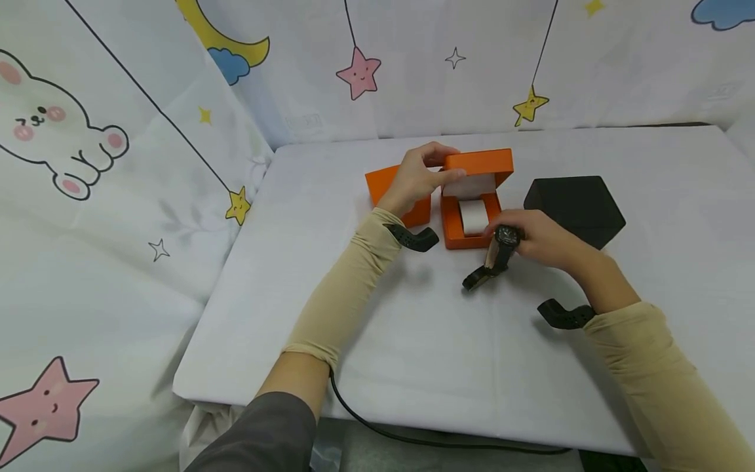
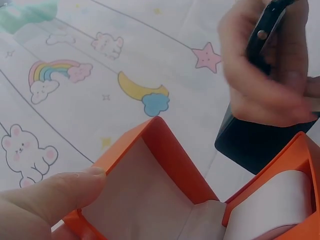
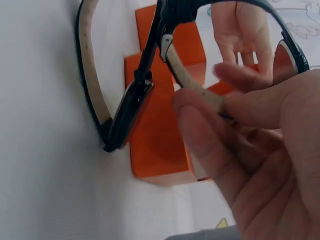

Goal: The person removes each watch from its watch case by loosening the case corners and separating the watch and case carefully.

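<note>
My left hand grips the raised lid of an orange watch box, the thumb over the lid's edge. Inside the open box base sits a white cushion. In front of the box, my right hand holds a black wristwatch above the table. The right wrist view shows the thumb and fingers pinching its strap, which has a beige inner side. Part of the watch hangs down in a loop, ending in a dark piece.
Left of the open box lies another orange box piece, partly behind my left hand. A black box stands at the right, behind my right hand. Under everything is a white-covered table; a black cable runs along its front edge.
</note>
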